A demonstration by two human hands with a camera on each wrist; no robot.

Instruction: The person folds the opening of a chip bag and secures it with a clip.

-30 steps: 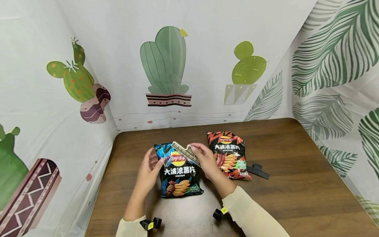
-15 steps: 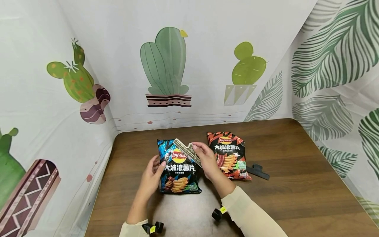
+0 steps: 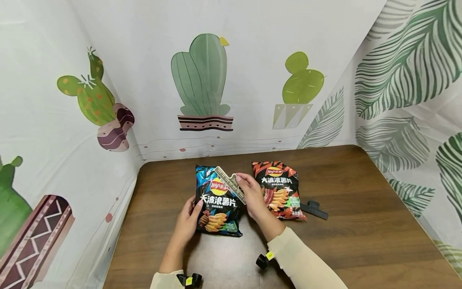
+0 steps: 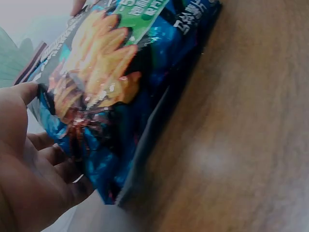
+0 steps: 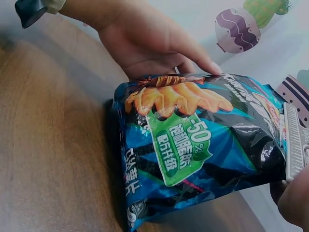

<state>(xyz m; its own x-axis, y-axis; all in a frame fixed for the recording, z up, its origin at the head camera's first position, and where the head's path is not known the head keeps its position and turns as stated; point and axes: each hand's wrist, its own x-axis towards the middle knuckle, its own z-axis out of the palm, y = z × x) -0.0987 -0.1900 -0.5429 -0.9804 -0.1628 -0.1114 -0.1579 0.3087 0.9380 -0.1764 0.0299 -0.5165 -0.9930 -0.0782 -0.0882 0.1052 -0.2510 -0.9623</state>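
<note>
Blue chip bag [image 3: 218,200] raised, fingers [image 3: 197,204] gripping

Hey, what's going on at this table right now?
A person holds a blue chip bag upright on the wooden table. The left hand grips its lower side, thumb on the front, and the right hand holds a pale bag clip slanted across the bag's upper part. Beside it, a red chip bag lies flat, with a black clip next to it.
</note>
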